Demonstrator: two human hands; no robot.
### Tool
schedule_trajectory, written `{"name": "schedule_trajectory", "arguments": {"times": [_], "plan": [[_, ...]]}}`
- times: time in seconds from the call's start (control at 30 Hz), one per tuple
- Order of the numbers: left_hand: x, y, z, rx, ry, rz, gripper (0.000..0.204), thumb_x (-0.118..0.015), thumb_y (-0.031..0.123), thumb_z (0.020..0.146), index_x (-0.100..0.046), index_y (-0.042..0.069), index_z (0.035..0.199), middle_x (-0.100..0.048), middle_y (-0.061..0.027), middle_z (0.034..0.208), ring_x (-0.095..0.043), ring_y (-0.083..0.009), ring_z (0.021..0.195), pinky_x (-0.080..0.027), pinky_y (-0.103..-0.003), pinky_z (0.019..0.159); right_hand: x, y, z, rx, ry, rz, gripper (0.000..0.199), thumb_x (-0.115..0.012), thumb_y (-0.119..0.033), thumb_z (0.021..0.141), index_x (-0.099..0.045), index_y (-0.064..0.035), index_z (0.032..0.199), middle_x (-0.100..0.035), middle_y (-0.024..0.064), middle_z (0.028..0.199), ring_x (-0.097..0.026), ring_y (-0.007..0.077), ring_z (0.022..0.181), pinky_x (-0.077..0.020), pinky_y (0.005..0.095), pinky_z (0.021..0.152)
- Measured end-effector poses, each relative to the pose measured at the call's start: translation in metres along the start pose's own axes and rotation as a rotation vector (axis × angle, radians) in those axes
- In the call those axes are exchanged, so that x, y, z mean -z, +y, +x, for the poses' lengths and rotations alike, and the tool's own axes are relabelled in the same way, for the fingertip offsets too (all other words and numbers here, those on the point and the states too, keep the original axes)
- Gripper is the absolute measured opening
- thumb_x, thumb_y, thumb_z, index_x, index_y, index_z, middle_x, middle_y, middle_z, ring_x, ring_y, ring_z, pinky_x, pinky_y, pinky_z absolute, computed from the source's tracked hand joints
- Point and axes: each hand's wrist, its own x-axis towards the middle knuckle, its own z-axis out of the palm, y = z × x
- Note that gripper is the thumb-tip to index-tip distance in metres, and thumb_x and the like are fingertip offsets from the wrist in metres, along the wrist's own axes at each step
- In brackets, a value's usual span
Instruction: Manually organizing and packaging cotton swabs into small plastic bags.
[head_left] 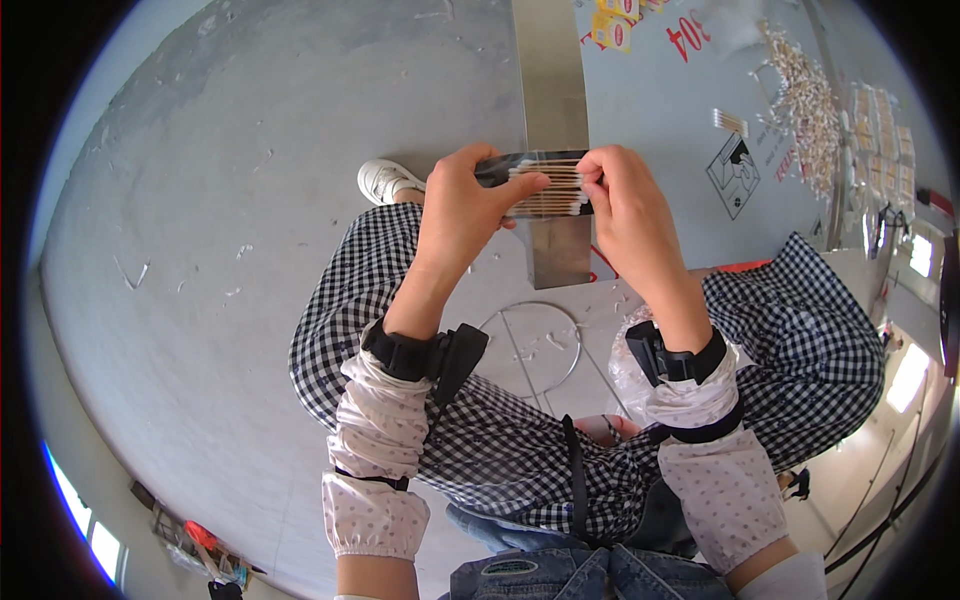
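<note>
A grey floor (230, 330) is seen from above. It is bordered at right by a table (645, 115), on which a heap of loose cotton swabs (805, 100) is spread. At the table's near left edge, a dark-backed pack of swabs (548, 205) is gripped by the left hand (462, 205), thumb laid across it, and pinched at its right end by the right hand (628, 195). Near the heap, a small swab bundle (731, 122) is placed.

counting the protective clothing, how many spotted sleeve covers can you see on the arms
2: the left sleeve cover is on the forearm behind the left hand; the right sleeve cover is on the forearm behind the right hand. No others show.
</note>
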Motion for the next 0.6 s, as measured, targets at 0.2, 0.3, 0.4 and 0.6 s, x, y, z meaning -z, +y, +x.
{"name": "schedule_trajectory", "arguments": {"times": [0.2,0.3,0.4,0.6], "plan": [[0.0,0.001,-0.001,-0.007,-0.006,0.013,0.03,-0.082,0.023,0.081,-0.061,0.001,0.083,-0.062,-0.0011,0.066,-0.055,-0.0039,0.051,-0.049,-0.019,0.046,-0.003,-0.002,-0.001,-0.233,0.027,0.2,0.021,-0.062,0.004,0.086,-0.051,-0.004,0.102,-0.061,0.0095,0.089,-0.061,0.0257,0.075,-0.0511,0.0355,0.068],[-0.001,0.0,-0.001,-0.013,0.007,0.039,0.03,-0.082,0.022,0.081,-0.061,0.001,0.083,-0.062,-0.0012,0.066,-0.055,-0.0038,0.051,-0.049,-0.019,0.046,-0.003,-0.004,-0.001,-0.39,0.031,0.293,0.022,-0.063,0.005,0.085,-0.051,-0.0029,0.102,-0.062,0.0085,0.089,-0.061,0.0193,0.07,-0.0505,0.0313,0.066],[-0.001,0.003,-0.002,-0.017,0.013,0.059,0.03,-0.082,0.022,0.081,-0.061,0.001,0.083,-0.063,-0.0013,0.067,-0.055,-0.0037,0.051,-0.049,-0.019,0.047,-0.007,0.0,-0.005,-0.539,0.036,0.344,0.021,-0.064,0.004,0.086,-0.053,-0.0026,0.102,-0.063,0.0072,0.094,-0.06,0.0138,0.078,-0.0498,0.0291,0.069],[0.0,0.002,-0.003,-0.024,0.023,0.025,0.031,-0.082,0.021,0.081,-0.061,0.0,0.083,-0.062,-0.0013,0.066,-0.055,-0.0039,0.051,-0.049,-0.019,0.046,-0.025,-0.004,-0.014,-0.49,0.533,1.062,0.034,-0.05,-0.023,0.105,-0.051,0.0029,0.126,-0.055,0.0147,0.13,-0.052,0.0201,0.123,-0.0387,0.0366,0.11]]}}
